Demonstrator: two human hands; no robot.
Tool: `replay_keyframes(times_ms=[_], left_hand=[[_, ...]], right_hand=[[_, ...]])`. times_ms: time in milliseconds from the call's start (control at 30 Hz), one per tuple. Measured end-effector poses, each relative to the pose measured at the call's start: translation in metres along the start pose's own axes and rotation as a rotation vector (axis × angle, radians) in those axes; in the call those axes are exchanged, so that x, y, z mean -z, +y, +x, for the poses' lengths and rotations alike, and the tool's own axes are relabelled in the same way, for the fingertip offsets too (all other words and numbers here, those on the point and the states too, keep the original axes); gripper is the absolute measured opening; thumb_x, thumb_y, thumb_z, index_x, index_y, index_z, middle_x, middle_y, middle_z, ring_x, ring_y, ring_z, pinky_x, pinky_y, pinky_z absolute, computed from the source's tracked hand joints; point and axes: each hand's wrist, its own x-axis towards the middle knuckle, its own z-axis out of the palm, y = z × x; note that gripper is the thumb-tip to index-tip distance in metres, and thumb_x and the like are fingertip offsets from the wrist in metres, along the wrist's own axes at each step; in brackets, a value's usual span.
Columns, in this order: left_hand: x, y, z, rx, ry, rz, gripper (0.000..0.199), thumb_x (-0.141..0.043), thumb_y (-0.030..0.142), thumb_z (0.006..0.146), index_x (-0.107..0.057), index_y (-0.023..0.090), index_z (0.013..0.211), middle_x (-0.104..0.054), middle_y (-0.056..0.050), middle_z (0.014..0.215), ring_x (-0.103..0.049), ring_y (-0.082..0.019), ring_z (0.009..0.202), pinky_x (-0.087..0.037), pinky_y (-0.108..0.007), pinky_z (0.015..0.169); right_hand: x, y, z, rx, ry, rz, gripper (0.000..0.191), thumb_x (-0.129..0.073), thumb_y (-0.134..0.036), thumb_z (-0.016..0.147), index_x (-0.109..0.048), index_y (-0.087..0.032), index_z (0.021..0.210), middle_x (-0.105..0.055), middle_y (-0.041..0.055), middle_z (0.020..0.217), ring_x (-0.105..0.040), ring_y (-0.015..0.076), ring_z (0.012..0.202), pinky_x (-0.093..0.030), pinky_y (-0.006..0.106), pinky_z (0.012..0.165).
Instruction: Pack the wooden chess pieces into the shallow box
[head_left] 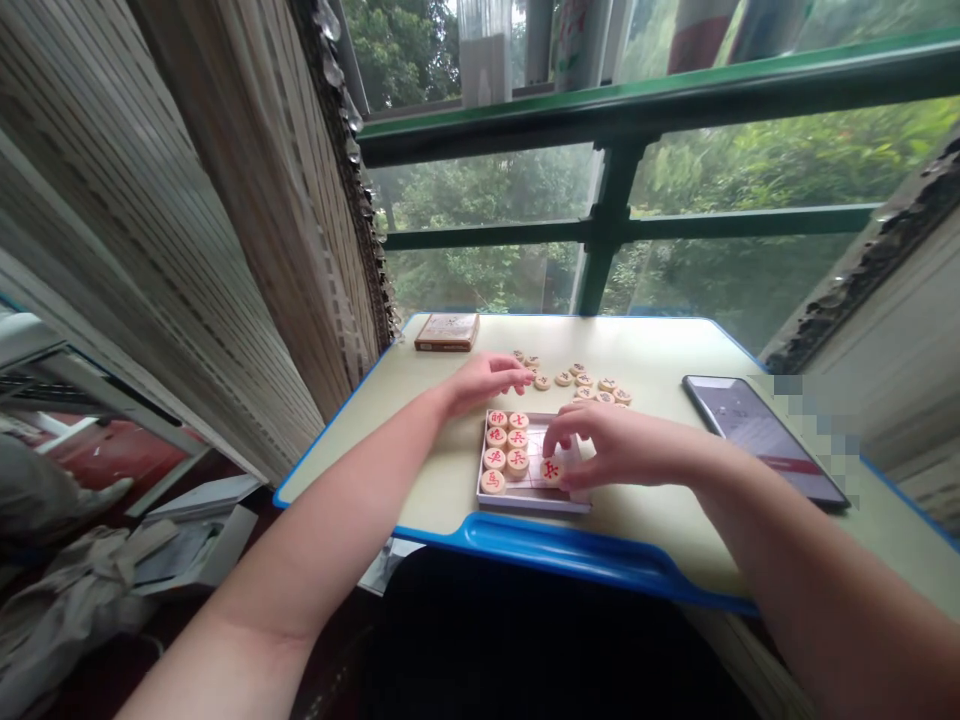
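Observation:
An open white box (535,502) lies near the table's front edge. Several round wooden pieces with red characters (517,438) stand in two columns along its left side. My right hand (592,440) reaches over the box's right part, thumb and fingers closed around one red-marked piece (551,470). Behind the box, my left hand (491,380) hovers low over the table, its fingertips at a loose piece by the scattered ones; whether it grips that piece is unclear. More loose round pieces (583,380) lie scattered behind my right hand.
A small brown-edged box (447,332) sits at the table's back left. On the right lies a dark tablet (761,435). The table has a raised blue front edge (570,550). Curtains hang at both sides of the window behind.

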Motion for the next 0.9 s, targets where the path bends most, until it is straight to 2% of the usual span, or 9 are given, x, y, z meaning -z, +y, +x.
replay_keyframes(times_ms=[133,267,500,700,900], left_hand=[[-0.005,-0.004,0.002,-0.013,-0.008,0.04,0.032,-0.069,0.041,0.066,-0.065,0.01,0.073,-0.061,-0.003,0.063,-0.049,-0.009,0.06,-0.034,-0.023,0.056],[-0.005,-0.005,0.002,-0.023,0.018,0.075,0.031,-0.068,0.041,0.067,-0.065,0.011,0.072,-0.061,-0.003,0.063,-0.05,-0.01,0.06,-0.035,-0.023,0.056],[-0.008,-0.006,0.002,-0.058,0.025,0.133,0.032,-0.068,0.042,0.066,-0.064,0.011,0.067,-0.06,-0.003,0.061,-0.049,-0.01,0.058,-0.036,-0.023,0.056],[-0.009,-0.01,0.004,-0.074,0.036,0.162,0.03,-0.067,0.041,0.067,-0.063,0.011,0.064,-0.059,-0.002,0.059,-0.048,-0.009,0.056,-0.037,-0.023,0.056],[-0.008,-0.013,0.006,-0.081,0.021,0.167,0.029,-0.066,0.038,0.069,-0.065,0.01,0.066,-0.061,-0.004,0.06,-0.051,-0.01,0.058,-0.04,-0.023,0.057]], right_hand=[[-0.012,-0.003,0.007,-0.05,-0.02,-0.032,0.015,-0.066,-0.021,0.066,-0.07,-0.02,0.081,-0.064,0.0009,0.073,-0.054,0.0122,0.062,-0.039,0.022,0.056],[-0.017,-0.003,0.009,-0.032,-0.003,-0.044,0.013,-0.068,-0.021,0.063,-0.07,-0.02,0.076,-0.064,0.0007,0.068,-0.055,0.0134,0.063,-0.038,0.022,0.054],[-0.013,-0.002,0.007,-0.043,-0.015,-0.019,0.017,-0.061,-0.014,0.064,-0.071,-0.022,0.075,-0.066,0.0018,0.073,-0.059,0.016,0.07,-0.043,0.025,0.063],[-0.018,0.0,0.011,-0.021,0.003,-0.023,0.006,-0.062,-0.022,0.069,-0.068,-0.021,0.07,-0.065,0.0005,0.069,-0.057,0.0147,0.067,-0.042,0.025,0.062],[-0.021,0.002,0.014,-0.015,0.028,-0.028,0.008,-0.064,-0.026,0.071,-0.068,-0.02,0.068,-0.064,0.0005,0.067,-0.055,0.0124,0.061,-0.039,0.024,0.059]])
